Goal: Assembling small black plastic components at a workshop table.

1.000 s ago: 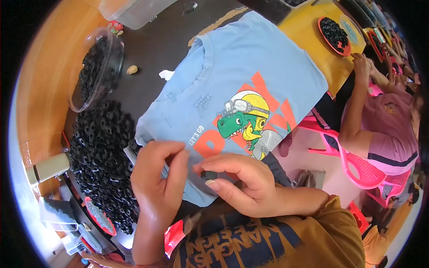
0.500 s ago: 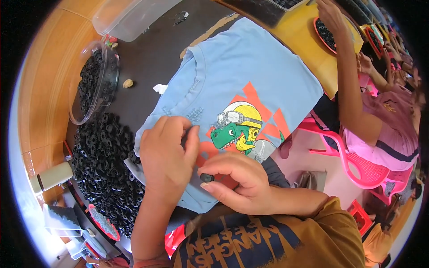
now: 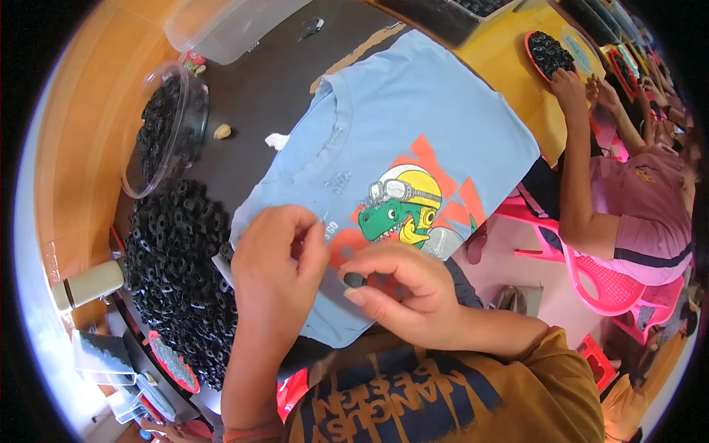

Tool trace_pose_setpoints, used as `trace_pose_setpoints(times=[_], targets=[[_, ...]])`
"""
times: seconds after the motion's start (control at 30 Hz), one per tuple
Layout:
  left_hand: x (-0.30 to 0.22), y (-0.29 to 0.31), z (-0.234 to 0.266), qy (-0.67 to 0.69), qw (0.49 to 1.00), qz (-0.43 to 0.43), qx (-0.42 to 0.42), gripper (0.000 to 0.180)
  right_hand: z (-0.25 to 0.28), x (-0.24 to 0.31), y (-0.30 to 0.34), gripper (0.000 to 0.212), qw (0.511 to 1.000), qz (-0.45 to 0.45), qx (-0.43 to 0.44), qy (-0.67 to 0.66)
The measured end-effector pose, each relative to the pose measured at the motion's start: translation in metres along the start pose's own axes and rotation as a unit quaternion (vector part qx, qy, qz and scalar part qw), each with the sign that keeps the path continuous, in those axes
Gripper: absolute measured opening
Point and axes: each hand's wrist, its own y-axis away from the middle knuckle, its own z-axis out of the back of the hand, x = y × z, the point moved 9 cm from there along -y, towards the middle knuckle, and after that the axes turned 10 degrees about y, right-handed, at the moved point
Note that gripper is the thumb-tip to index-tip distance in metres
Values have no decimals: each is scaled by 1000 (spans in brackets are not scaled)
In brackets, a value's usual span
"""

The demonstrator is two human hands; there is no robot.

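Between the thumb and index finger of my right hand (image 3: 413,295) is a small black ribbed plastic piece (image 3: 355,280). My left hand (image 3: 275,258) is just left of it, thumb and fingertips drawn together; anything they pinch is hidden. Both hands are over a light blue T-shirt (image 3: 443,96) with a cartoon dinosaur print, spread across my lap and the table edge. Tiny silvery pieces (image 3: 338,180), which look like springs, lie in small clusters on the shirt. To the left of my left hand spreads a large heap of black plastic parts (image 3: 177,258).
Beyond the heap, a round clear tub (image 3: 201,122) holds more black parts. A clear plastic bin (image 3: 221,33) stands at the far edge of the dark table (image 3: 247,100). On the right, a co-worker's hand (image 3: 569,90) reaches to a red tray (image 3: 530,57), near a pink chair (image 3: 605,277).
The view has shifted slightly. My hands stay close together, with the black piece still in my right fingers. The co-worker's hand has come down to the near edge of the red tray.
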Motion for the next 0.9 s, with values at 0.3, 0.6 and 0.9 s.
trace_pose_setpoints(times=[0.3, 0.6, 0.9], targets=[[12, 77, 28, 407, 896, 179, -22, 10, -18, 23, 10, 28, 999, 42, 24, 16], [6, 120, 49, 426, 887, 160, -76, 18, -66, -1, 34, 23, 865, -302, 118, -383], [8, 138, 61, 368, 920, 103, -87, 19, -92, 15, 47, 19, 884, -280, 137, -348]])
